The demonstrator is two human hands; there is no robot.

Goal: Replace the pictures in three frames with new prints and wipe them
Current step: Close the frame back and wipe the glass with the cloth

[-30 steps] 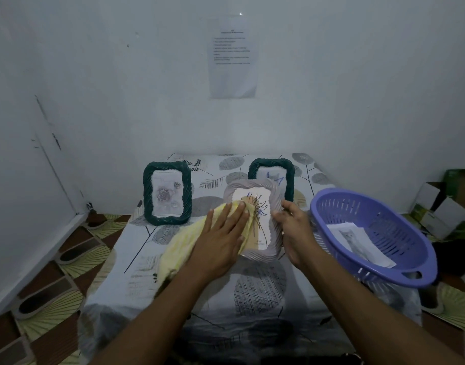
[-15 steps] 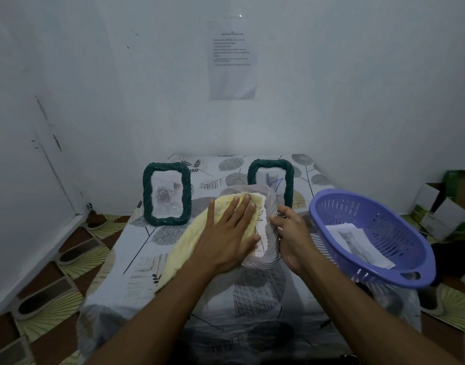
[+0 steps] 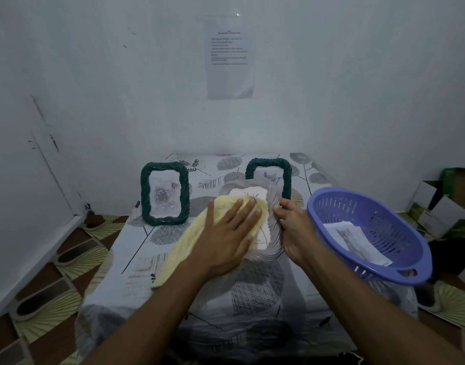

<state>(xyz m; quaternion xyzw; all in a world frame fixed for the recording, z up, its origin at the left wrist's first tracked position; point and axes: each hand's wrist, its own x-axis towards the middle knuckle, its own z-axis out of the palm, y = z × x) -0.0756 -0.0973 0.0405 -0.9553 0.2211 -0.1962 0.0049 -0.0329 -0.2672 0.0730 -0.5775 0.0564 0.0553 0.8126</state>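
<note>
White-walled corner, table (image 3: 136,262) under a leaf-print cloth. Grey rope-edged frame (image 3: 274,233) near centre. Left hand (image 3: 227,237) lies flat, fingers spread, pressing a yellow cloth (image 3: 184,241) onto its glass. Right hand (image 3: 296,227) curls round the frame's right edge. Two green frames stand upright behind: one far left (image 3: 164,193), one directly behind (image 3: 268,176). Purple basket (image 3: 328,206) at right holds a cat print (image 3: 354,239).

three frames (image 3: 165,196) (image 3: 269,175) (image 3: 272,233), one yellow cloth (image 3: 191,241), one purple basket (image 3: 331,204), two hands (image 3: 226,238) (image 3: 296,230).
</note>
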